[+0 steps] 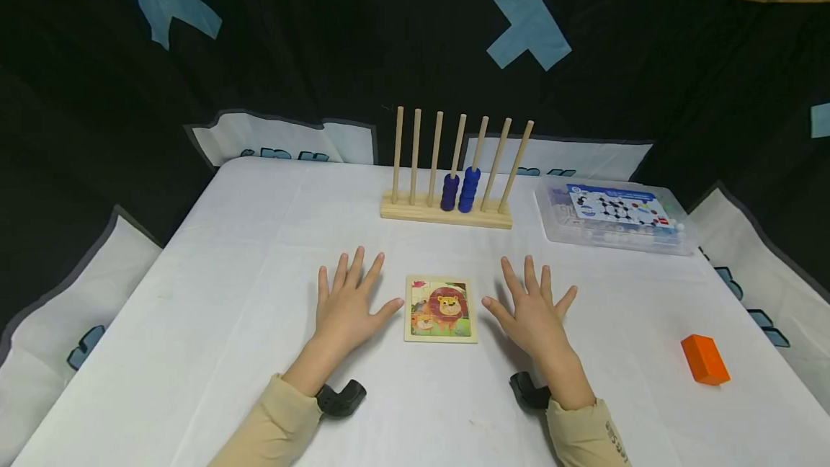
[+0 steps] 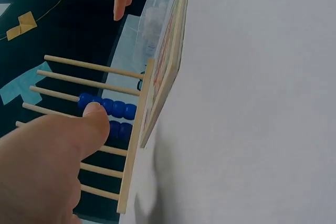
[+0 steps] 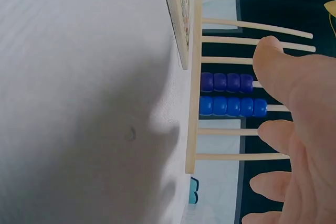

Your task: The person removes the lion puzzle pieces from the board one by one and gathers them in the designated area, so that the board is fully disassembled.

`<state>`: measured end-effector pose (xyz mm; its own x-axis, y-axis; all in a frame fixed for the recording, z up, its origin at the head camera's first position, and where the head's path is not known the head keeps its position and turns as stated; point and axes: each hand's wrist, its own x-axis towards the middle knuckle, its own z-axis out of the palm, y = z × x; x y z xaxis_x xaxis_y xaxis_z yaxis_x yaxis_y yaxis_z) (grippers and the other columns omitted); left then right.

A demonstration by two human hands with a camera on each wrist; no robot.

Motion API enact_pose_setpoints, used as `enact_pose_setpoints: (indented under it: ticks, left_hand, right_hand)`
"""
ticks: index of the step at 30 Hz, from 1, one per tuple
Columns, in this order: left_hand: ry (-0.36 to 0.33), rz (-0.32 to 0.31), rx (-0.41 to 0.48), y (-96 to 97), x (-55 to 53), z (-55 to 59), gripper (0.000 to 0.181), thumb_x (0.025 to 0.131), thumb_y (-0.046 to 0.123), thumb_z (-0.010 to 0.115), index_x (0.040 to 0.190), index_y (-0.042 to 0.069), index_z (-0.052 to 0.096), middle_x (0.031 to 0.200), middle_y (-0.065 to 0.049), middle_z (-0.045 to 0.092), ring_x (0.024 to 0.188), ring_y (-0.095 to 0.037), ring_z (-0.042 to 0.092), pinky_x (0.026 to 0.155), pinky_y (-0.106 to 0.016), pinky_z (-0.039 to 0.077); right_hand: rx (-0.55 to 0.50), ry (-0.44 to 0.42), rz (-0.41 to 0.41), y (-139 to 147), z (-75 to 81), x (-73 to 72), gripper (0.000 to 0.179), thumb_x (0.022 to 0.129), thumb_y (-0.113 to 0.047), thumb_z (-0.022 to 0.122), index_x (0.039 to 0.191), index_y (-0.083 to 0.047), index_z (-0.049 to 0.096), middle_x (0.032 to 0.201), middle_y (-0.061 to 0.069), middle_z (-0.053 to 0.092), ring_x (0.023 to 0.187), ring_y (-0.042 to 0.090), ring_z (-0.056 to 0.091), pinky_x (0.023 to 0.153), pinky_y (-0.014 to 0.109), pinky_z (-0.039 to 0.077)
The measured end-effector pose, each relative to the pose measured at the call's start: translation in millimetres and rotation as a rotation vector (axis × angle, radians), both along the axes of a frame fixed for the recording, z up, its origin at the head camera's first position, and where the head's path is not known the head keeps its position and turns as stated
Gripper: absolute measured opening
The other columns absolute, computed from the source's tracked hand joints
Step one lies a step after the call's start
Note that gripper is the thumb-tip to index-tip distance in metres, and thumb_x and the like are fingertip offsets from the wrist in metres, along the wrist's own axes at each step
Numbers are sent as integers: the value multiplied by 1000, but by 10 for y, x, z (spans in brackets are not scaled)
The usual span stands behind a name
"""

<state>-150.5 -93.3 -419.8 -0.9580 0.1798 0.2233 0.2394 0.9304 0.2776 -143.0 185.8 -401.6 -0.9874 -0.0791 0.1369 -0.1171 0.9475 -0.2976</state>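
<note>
Between my two hands lies a small square wooden puzzle (image 1: 440, 310) with a lion picture, flat on the white table. My left hand (image 1: 348, 306) is to its left with fingers spread and straight, the thumb tip close to the puzzle's edge. On the other side my right hand (image 1: 533, 314) is spread the same way and holds nothing. Beyond them stands a wooden peg rack (image 1: 447, 215) with upright rods; dark purple beads (image 1: 449, 192) and blue beads (image 1: 469, 190) sit on two neighbouring rods. Both wrist views show the rack behind the thumbs.
A clear plastic box (image 1: 612, 216) with a molecule-picture label sits at the back right of the table. An orange block (image 1: 705, 359) lies at the right. Black cloth (image 1: 337, 42) hangs behind the table's far edge.
</note>
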Motion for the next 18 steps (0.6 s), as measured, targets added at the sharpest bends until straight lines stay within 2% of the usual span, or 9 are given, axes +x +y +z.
enact_pose_setpoints:
  ticks: [7, 13, 15, 18]
  left_hand:
    - [-68, -55, 26, 14, 40, -34, 80, 81, 63, 48, 144, 19, 28, 148, -14, 14, 134, -37, 10, 102, -58, 0]
    - [-160, -119, 52, 50, 78, -32, 83, 82, 62, 50, 146, 18, 20, 149, -14, 10, 135, -36, 5, 102, -57, -4]
    - [-178, -168, 40, 60, 86, -30, 81, 82, 61, 50, 146, 21, 19, 149, -14, 8, 135, -36, 3, 102, -57, -5]
    - [-236, -292, 2, 64, 97, -24, 75, 83, 61, 47, 145, 27, 21, 151, -11, 5, 135, -34, 0, 102, -56, -8]
  right_hand:
    - [-21, -38, 61, -33, -13, -4, 72, 86, -51, 53, 143, -16, 28, 145, 25, 15, 129, 50, 8, 89, 71, -11]
    - [-29, -82, 185, -108, -26, -21, 71, 85, -46, 57, 142, -14, 31, 145, 25, 18, 128, 49, 15, 93, 70, 0]
    - [-28, -98, 255, -159, -16, -49, 71, 85, -45, 58, 142, -13, 31, 144, 24, 19, 128, 48, 17, 96, 68, 7]
    - [-26, -129, 364, -260, 14, -127, 75, 82, -47, 61, 142, -13, 32, 144, 23, 21, 128, 47, 21, 98, 62, 18]
